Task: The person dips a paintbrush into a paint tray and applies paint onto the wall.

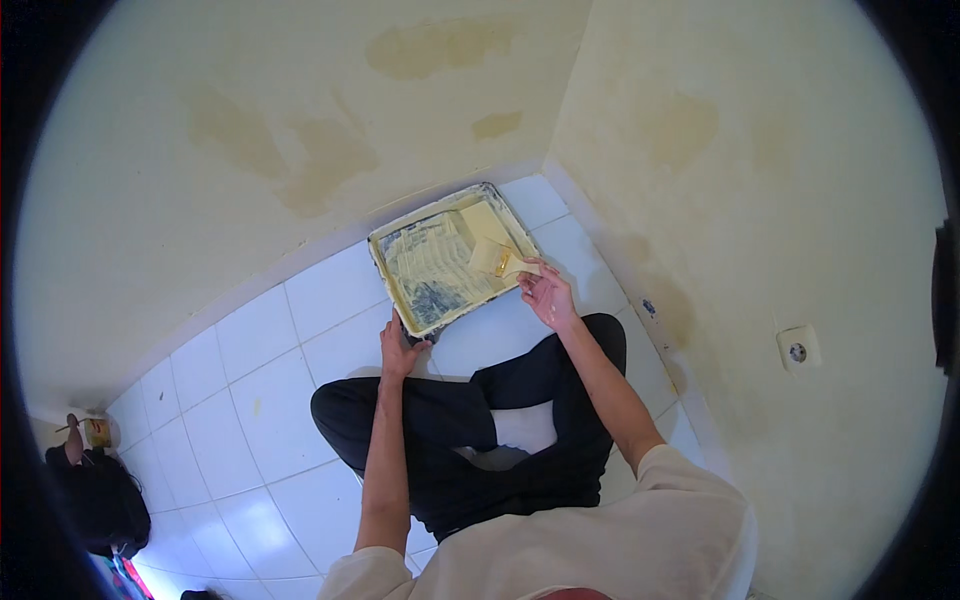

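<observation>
A paint tray [381,279] with pale yellow paint lies on the tiled floor beside the wall, near the corner. My right hand [551,294] is closed on the handle of a wide paintbrush [491,257], whose bristles are over the tray's paint. Smears of paint mark the palm side of that hand. At the tray's near left corner, my left hand [401,349] grips the edge, its fingers partly hidden beneath. Streaks of paint cover the ribbed slope of the tray, and a smooth layer lies at its right end.
Walls with darker yellow patches meet behind the tray. A wall socket [798,352] is at the right. At the far left are a black bag [101,502] and a small container [97,433]. My crossed legs are on the white tiles [262,412].
</observation>
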{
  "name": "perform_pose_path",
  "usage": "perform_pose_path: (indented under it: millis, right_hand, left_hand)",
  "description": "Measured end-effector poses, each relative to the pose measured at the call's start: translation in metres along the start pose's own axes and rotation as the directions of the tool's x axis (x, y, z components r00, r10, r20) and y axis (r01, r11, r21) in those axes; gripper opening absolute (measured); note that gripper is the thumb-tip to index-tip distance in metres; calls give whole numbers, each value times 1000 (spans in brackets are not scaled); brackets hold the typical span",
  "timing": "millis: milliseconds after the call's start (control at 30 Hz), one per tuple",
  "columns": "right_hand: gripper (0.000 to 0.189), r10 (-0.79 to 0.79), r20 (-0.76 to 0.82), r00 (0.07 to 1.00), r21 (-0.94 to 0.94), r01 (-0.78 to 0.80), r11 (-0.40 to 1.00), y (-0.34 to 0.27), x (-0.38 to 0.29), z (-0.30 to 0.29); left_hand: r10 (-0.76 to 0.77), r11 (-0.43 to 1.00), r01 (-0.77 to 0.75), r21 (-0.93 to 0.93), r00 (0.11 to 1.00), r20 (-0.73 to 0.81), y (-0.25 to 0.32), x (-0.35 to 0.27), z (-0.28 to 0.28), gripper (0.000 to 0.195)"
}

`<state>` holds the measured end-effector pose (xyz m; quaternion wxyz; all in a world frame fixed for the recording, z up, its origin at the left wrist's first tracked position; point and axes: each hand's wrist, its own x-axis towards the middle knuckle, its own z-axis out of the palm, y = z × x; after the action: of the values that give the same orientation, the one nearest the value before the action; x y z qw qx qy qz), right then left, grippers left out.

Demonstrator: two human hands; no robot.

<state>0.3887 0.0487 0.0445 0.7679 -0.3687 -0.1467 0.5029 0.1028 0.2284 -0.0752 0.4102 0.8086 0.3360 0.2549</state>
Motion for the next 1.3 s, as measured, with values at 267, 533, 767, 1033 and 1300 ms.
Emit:
perform_pose_path:
  millis: [267, 533, 767, 1033, 1300]
  right_hand:
    - [35, -60, -25, 998, 153, 64, 986, 5, -6, -19]
    - [34, -167, -176, 970, 21, 173, 985, 10, -3, -19]
    - [26, -276, -225, 934, -326, 195, 925, 15, 10, -7]
    - [21, -264, 343, 901, -834, 164, -527, 10, 60, 16]
    - [25, -194, 320, 927, -848, 189, -495, 36, 96, 32]
  left_hand:
    - [-71, 997, 72, 13, 997, -4, -5, 0, 9, 113]
    - [19, 991, -20, -134, 1000, -11, -15, 1, 9, 110]
    - [-2, 994, 0, -112, 1000, -22, -18, -1, 5, 111]
    - [-83, 993, 80, -81, 996, -31, 7, 0, -2, 107]
    - [-154, 988, 154, -15, 988, -20, 14, 1, -5, 108]
